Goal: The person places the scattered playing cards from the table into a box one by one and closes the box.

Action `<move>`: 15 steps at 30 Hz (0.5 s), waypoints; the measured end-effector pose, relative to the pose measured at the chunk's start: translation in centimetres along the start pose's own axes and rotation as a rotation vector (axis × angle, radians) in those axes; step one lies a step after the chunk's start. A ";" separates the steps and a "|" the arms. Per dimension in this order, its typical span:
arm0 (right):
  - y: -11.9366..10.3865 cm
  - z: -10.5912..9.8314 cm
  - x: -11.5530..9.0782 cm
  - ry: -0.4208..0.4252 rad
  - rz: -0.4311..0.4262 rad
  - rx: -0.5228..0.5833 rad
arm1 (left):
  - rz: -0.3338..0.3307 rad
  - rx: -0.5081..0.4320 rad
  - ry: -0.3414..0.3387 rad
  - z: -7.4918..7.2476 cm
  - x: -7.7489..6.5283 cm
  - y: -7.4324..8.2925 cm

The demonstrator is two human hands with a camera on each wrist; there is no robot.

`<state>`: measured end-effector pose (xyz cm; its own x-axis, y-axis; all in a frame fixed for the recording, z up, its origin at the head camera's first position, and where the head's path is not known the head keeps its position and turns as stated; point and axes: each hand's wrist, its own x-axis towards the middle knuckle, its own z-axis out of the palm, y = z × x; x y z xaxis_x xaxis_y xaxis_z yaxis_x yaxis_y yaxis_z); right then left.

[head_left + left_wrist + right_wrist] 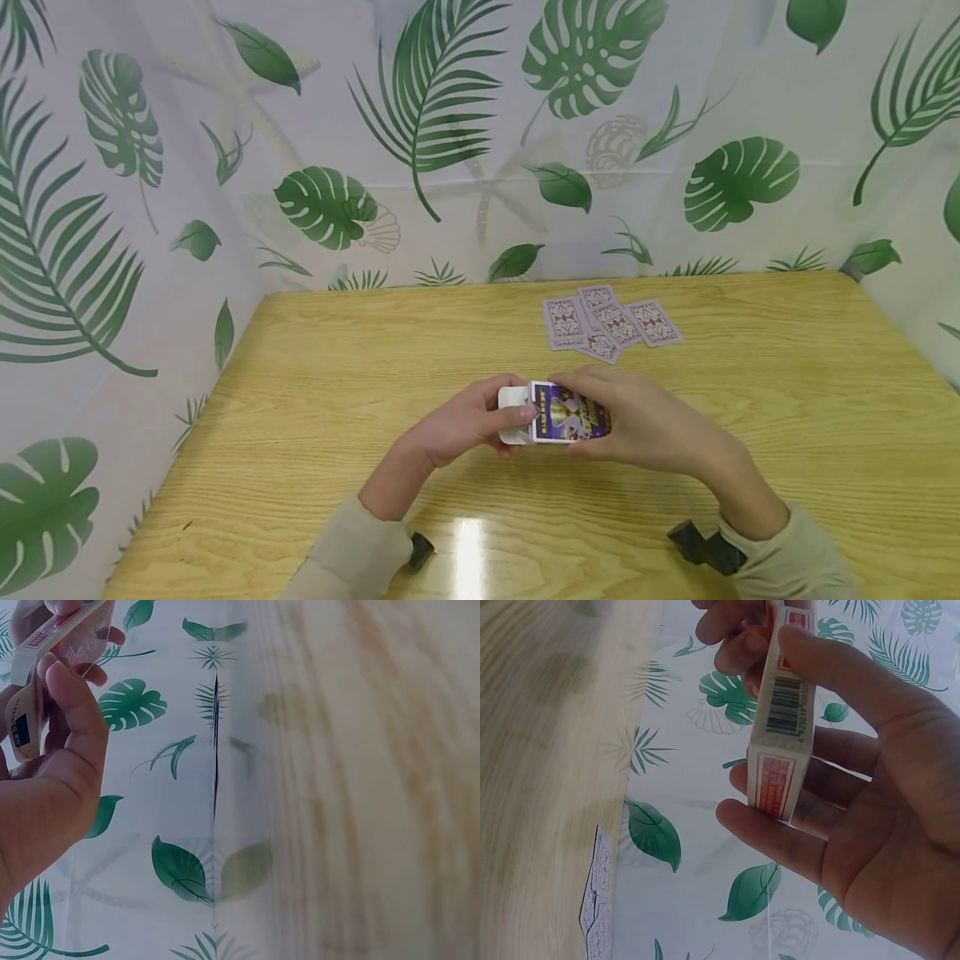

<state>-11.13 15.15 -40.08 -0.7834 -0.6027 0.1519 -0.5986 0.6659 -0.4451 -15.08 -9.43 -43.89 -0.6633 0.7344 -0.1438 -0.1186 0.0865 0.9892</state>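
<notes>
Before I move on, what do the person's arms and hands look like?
The left hand and right hand are gloveless. The left sleeve and right sleeve are plain pale beige, ending near the wrists. A small black piece shows by the left sleeve, a larger, angular black piece by the right. No cables show.

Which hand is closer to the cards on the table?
Right. The right hand holds the box just on the near side of the cards; the left hand, at the box's left end, is farther off, to their left.
</notes>
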 end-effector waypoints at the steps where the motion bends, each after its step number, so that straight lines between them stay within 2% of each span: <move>1: 0.0 0.0 0.0 0.000 0.000 -0.003 | 0.004 -0.003 -0.001 0.0 0.0 0.0; 15: 0.1 0.1 0.0 0.030 -0.012 0.022 | 0.008 -0.001 0.042 0.2 0.0 0.0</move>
<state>-11.15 15.16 -40.22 -0.7810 -0.5970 0.1834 -0.6045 0.6486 -0.4625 -14.91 -9.29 -43.91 -0.6948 0.7060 -0.1368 -0.1136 0.0801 0.9903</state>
